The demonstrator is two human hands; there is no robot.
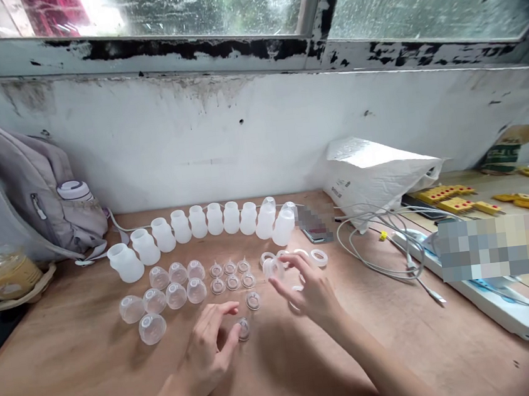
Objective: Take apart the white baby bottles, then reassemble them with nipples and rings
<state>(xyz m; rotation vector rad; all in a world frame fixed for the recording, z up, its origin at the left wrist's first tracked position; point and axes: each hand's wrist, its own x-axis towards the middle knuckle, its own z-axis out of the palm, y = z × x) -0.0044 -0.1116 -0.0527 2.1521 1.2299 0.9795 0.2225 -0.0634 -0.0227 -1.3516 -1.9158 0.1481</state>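
Observation:
My left hand (pixel 208 342) hovers low over the table with thumb and fingers apart. Its thumb tip is right beside a clear silicone nipple (pixel 243 329); I cannot tell whether they touch. Another nipple (pixel 252 300) lies just beyond, and several more stand in two rows (pixel 232 282). Between the thumb and forefinger of my right hand (pixel 309 288) is a translucent bottle ring (pixel 272 269). White rings (pixel 318 257) lie around and partly under that hand. To the left sit several clear dome caps (pixel 176 295).
An arc of white baby bottles (pixel 197 222) stands at the back; the two rightmost wear clear caps. A phone (pixel 315 230), coiled cable (pixel 374 256), white bag (pixel 375 174) and power strip (pixel 498 309) are rightward. A backpack (pixel 22 185) and drink cup (pixel 5 275) are left.

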